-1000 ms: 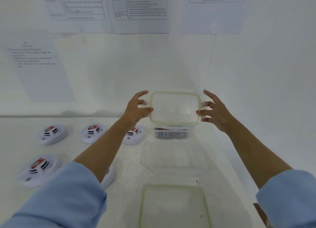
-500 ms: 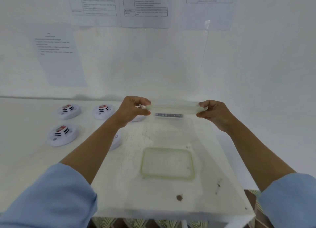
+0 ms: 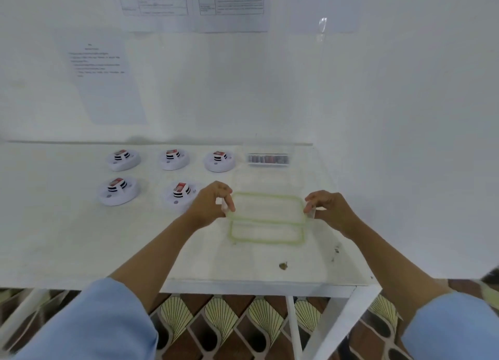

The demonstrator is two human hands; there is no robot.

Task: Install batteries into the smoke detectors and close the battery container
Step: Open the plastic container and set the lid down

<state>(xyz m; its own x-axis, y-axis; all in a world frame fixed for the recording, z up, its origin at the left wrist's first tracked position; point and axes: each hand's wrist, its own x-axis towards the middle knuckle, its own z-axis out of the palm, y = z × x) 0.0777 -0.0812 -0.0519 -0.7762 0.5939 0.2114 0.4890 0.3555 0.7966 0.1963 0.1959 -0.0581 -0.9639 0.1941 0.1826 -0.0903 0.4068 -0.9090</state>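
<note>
Item: clear plastic lid with green seal [image 3: 266, 208], centre of the frame. You have it pinched at its two short ends, left hand [image 3: 209, 207] and right hand [image 3: 330, 214], fingers curled closed on the edge tabs, the lid just above a second green-rimmed lid [image 3: 267, 234] lying flat on the counter [image 3: 54, 238].

Handling: light, thin, slightly flexible; likely slick on the clear panel, so keep to the rim or tabs.

Item: battery container [image 3: 267, 158], clear, upper centre-right of the counter, well apart from your hands; a row of batteries [image 3: 267, 159] shows low inside. Its top looks open, though the clear walls make that hard to confirm. Heavier than the lid; steady it by its side walls.

Item: five smoke detectors [image 3: 172, 158], left of centre, white discs, battery bays up. Rigid, light; hold by the round body.
</note>
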